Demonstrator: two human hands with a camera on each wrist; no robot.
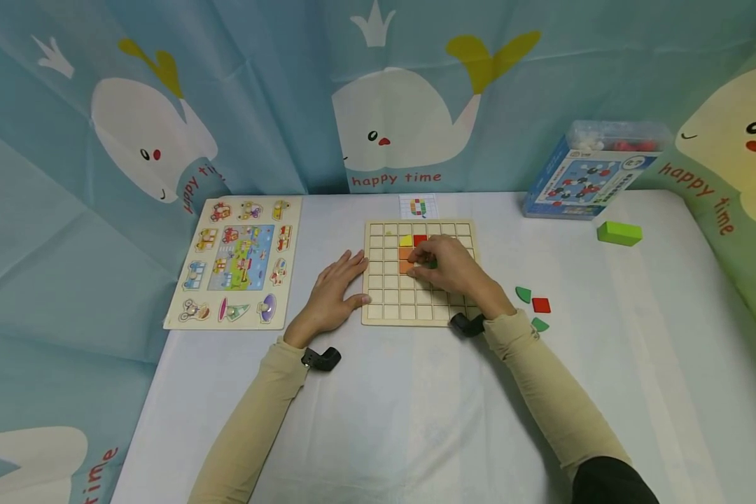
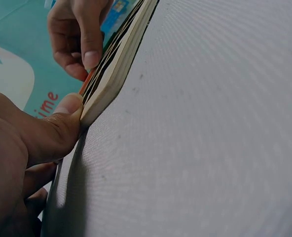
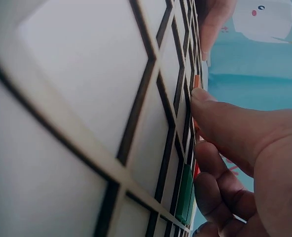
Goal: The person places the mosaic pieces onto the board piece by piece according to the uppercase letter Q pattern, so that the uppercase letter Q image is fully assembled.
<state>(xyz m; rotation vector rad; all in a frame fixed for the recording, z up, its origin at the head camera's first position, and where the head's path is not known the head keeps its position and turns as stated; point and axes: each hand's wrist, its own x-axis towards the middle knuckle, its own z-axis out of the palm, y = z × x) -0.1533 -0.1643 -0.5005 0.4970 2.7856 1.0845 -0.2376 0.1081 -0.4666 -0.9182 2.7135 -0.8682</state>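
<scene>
A wooden grid board (image 1: pixel 384 313) lies on the table between the hands. My left hand (image 1: pixel 334 294) rests at its left edge, fingers stretched out; the left wrist view shows the thumb touching the board's rim. Over the grid, my right hand (image 1: pixel 449 266) holds an orange square tile (image 1: pixel 404 267) between thumb and finger, low at the board's surface. Another orange tile (image 1: pixel 405 253) sits just above it, below a yellow tile (image 1: pixel 405 241) and beside a red tile (image 1: pixel 419 240). A green tile (image 3: pixel 184 195) in the grid is partly hidden by the right hand.
Right of the board lie a loose red square (image 1: pixel 541 305) and two green pieces, one a quarter-round (image 1: pixel 523 294). A pattern card (image 1: pixel 418 206) lies behind the board. A peg puzzle (image 1: pixel 185 287) is at left; a blue box (image 1: pixel 579 182) and green block (image 1: pixel 619 233) stand at right.
</scene>
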